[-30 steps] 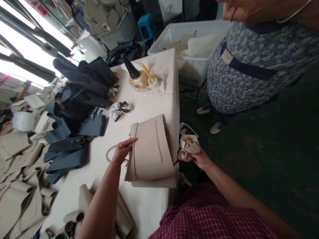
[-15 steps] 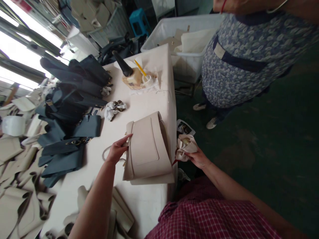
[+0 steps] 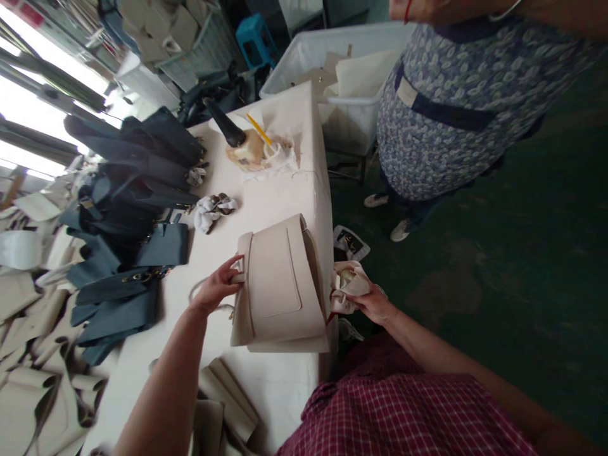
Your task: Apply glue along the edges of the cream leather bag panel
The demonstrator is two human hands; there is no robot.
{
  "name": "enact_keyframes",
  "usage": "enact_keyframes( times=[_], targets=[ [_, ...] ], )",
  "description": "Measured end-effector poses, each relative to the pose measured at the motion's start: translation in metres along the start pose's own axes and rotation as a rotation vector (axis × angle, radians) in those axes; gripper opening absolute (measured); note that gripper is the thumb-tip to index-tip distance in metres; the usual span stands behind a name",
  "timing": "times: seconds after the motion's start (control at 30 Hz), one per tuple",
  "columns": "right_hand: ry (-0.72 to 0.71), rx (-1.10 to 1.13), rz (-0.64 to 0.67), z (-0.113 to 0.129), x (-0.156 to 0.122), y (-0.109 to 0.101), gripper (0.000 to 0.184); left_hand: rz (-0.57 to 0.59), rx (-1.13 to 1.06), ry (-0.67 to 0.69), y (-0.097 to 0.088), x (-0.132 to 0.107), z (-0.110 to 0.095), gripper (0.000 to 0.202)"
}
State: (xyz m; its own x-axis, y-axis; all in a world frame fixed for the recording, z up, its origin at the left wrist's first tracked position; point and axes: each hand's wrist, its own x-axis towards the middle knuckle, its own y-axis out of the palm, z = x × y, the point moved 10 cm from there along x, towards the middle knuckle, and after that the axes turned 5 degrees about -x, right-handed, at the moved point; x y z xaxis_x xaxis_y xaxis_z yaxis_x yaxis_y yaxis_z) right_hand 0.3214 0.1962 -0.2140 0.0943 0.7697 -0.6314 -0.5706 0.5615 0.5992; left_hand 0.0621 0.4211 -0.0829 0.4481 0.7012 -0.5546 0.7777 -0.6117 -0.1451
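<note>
A beige handbag (image 3: pixel 275 278) lies on the pale covered table (image 3: pixel 275 196), near its right edge. My left hand (image 3: pixel 222 285) grips the bag at its left end, by the handle, fingers closed round it. Past the table edge, my right hand (image 3: pixel 373 303) is closed on a crumpled cream cloth (image 3: pixel 349 282), with a dull yellowish patch showing in its folds. That cloth is beside the bag's open side. Part of the bag's handle loops out left of my left hand.
Dark blue bags (image 3: pixel 123 278) and beige pieces (image 3: pixel 33 380) are heaped to the left. A stained block with a black-handled tool (image 3: pixel 225 123) and a yellow stick (image 3: pixel 259 128) sits toward the back. A person in a patterned apron (image 3: pixel 437 126) stands beyond a white bin (image 3: pixel 349 126).
My right hand has moved slightly left with the cloth, closer to the bag. The view has shifted a little; my left hand still holds the bag.
</note>
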Motion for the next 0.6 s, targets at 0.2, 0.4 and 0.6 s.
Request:
enact_keyframes(
  times=[0.2,0.4,0.6],
  targets=[
    [-0.119,0.072,-0.028,0.026,0.004,-0.022,0.052,0.054,0.386,-0.139,0.003,0.006,-0.006,0.040],
    [-0.251,0.133,-0.116,0.070,0.010,-0.052,0.047,0.073,0.471,-0.144,0.003,0.017,-0.031,0.032],
    [-0.304,0.189,-0.139,0.100,0.014,-0.063,0.043,0.026,0.617,0.144,-0.014,0.010,-0.099,0.033]
  ],
)
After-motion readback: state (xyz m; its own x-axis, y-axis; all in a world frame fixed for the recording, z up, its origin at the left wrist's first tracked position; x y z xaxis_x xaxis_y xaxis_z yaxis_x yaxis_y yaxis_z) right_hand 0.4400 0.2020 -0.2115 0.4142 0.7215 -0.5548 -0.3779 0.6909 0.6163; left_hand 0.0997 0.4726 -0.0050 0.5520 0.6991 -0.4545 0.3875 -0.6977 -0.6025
